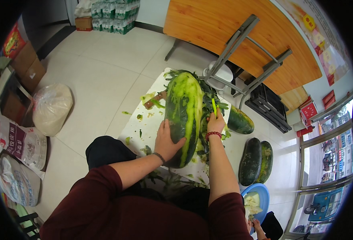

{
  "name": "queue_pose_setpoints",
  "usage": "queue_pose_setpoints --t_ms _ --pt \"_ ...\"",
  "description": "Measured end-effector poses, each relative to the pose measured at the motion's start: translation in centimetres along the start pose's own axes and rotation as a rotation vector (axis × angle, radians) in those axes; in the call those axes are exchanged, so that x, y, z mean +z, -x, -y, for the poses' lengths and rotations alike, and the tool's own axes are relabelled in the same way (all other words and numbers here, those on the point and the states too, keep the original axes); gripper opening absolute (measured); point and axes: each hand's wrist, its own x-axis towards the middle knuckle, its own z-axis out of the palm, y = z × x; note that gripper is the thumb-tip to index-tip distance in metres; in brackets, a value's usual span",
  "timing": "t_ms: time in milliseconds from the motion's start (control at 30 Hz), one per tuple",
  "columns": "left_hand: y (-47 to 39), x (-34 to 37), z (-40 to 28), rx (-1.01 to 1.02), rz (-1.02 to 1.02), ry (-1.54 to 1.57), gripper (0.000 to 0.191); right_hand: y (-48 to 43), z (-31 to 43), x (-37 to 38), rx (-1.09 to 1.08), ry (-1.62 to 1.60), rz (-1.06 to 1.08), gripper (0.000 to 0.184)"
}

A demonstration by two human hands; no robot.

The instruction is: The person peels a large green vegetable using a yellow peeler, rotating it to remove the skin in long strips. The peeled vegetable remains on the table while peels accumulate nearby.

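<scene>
A large wax gourd lies lengthwise in front of me on a white board. Its dark green skin is peeled away in pale strips, mostly along the top and right side. My left hand holds the gourd's near left side, thumb spread across it. In my right hand is a yellow-green peeler, just right of the gourd; its far end is hard to make out. Dark peelings are heaped along the gourd's right side. A brown object, perhaps a knife handle, lies to its left.
More wax gourds lie on the floor at right, one by the board. A blue basin holds pale pieces, another person's hands beside it. A folding table leans ahead; filled bags stand at left.
</scene>
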Motion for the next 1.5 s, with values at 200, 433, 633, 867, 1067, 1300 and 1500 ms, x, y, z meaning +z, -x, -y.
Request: queue_pose_setpoints --t_ms 200,433,633,867,1067,1300,1500 --pt "0.1 0.3 0.1 -0.014 0.008 -0.022 0.102 1.6 4.5 1.2 -0.475 0.312 0.131 0.038" --pt "0.1 0.5 0.8 0.035 -0.003 0.020 0.096 4.3 7.1 2.0 -0.432 0.665 0.209 0.036" --pt "-0.1 0.9 1.5 0.074 -0.044 0.081 0.079 9.2 2.7 -1.2 -0.511 0.606 0.267 0.037" --pt "-0.3 1.3 1.8 0.041 -0.026 0.046 0.078 15.5 -1.3 -4.0 -0.552 0.503 0.210 0.039" --pt "-0.4 1.4 2.0 0.033 -0.013 0.059 0.077 19.8 -4.2 -4.8 -0.504 0.452 0.199 0.040" --pt "-0.4 1.5 2.2 0.039 -0.022 0.058 0.078 28.3 -11.0 -7.3 -0.354 0.665 0.422 0.045" --pt "-0.6 1.2 2.1 0.009 0.013 0.067 0.079 28.8 -10.6 -9.2 -0.435 0.322 0.218 0.059"
